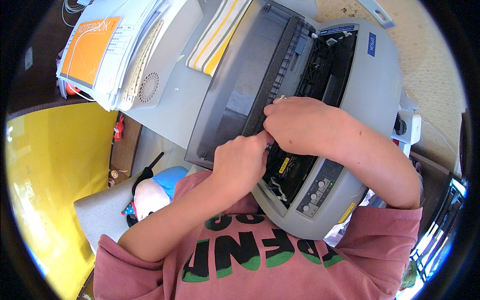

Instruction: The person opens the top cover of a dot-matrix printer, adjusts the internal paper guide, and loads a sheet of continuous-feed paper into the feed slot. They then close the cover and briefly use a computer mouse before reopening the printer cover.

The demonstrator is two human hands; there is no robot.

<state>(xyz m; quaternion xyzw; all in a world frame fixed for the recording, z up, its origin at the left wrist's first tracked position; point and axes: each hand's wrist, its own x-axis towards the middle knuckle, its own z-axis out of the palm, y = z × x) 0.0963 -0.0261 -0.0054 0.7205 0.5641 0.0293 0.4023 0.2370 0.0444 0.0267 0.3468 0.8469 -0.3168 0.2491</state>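
A grey Epson printer (pixel 378 86) stands before me with its smoky see-through cover (pixel 240 78) raised and its black inside showing. Both my hands meet over the near part of the opening. My left hand (pixel 242 159) has curled fingers, with its fingertips at the edge of the opening. Bent over the inside from the right, my right hand (pixel 303 125) wears a ring and touches the left at the fingertips. What the fingers of either hand grip is hidden. Near them are a yellow label (pixel 284 165) inside the printer and a control panel (pixel 318 189) with a green light lit.
Left of the printer, a striped cloth (pixel 217 35) lies on the grey table (pixel 176 108). Beyond it, an orange notebook (pixel 90 50) tops a paper stack beside a white case (pixel 168 56). A plush toy (pixel 153 195) rests on a grey seat (pixel 101 210). A wall stands right.
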